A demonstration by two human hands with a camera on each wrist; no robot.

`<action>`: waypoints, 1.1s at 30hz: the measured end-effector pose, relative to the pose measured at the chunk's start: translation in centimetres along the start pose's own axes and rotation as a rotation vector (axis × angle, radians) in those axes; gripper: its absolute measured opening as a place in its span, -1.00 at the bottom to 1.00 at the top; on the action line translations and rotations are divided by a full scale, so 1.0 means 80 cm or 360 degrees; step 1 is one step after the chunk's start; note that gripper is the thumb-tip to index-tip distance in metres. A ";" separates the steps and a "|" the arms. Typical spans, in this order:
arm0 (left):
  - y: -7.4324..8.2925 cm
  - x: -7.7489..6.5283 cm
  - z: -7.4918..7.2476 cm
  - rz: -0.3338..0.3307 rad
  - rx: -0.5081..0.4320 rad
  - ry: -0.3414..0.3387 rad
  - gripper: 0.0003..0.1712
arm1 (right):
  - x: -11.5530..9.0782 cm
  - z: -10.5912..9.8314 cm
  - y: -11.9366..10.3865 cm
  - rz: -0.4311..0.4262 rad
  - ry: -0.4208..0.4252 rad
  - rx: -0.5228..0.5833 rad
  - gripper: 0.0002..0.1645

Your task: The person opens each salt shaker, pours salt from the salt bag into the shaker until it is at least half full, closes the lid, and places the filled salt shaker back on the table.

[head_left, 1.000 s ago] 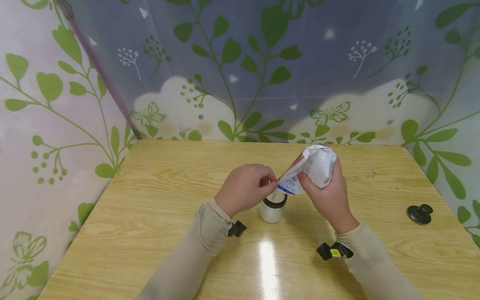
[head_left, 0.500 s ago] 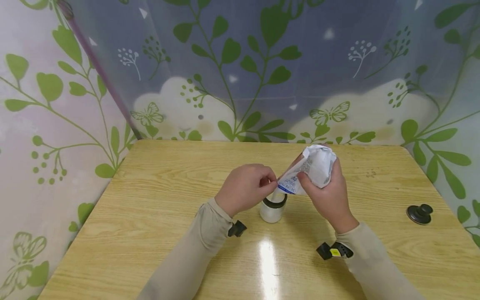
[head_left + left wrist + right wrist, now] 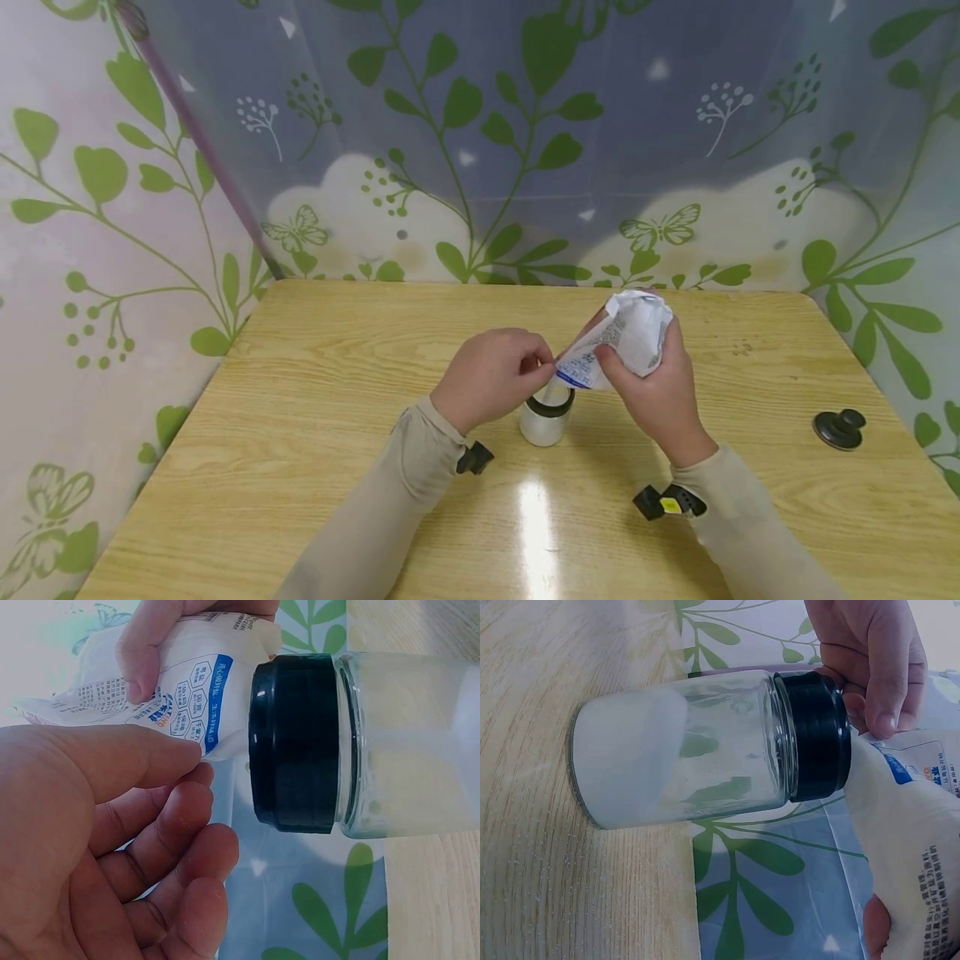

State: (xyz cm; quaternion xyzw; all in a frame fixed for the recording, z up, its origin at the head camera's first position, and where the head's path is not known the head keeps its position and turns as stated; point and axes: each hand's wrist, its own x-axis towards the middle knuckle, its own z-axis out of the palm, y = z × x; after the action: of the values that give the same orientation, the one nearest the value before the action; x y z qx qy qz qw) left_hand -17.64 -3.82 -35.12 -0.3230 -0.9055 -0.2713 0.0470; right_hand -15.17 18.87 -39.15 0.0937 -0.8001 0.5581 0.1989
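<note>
From where I stand, a leaf-printed sheet (image 3: pixel 105 179) hangs on the left, beside the wooden table (image 3: pixel 300 417). The person's left hand (image 3: pixel 491 375) comes next, thumb and forefinger pinching the lower corner of a white printed bag (image 3: pixel 642 333). Just below that corner a glass jar (image 3: pixel 543 429) with a black collar stands upright, partly filled with something white. The bag tilts down toward its mouth; I can't tell whether the two touch. The right hand (image 3: pixel 667 404) grips the bag's body from the side. Well apart, farther right, lies a black knobbed lid (image 3: pixel 840 429).
</note>
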 end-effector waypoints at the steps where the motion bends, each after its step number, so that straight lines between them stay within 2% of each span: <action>1: 0.000 0.000 0.000 0.0001 -0.0001 0.0000 -0.88 | 0.000 0.000 0.000 0.0001 -0.0003 0.0003 -0.07; 33: 0.000 0.000 0.000 0.0000 0.0012 -0.0010 -0.87 | 0.000 -0.001 -0.002 0.0001 -0.0007 -0.0002 -0.06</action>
State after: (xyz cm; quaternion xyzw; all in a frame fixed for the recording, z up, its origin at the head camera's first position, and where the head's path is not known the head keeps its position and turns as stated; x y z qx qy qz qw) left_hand -17.62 -3.79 -35.09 -0.3237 -0.9066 -0.2669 0.0455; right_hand -15.13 18.86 -39.00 0.0947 -0.8008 0.5575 0.1972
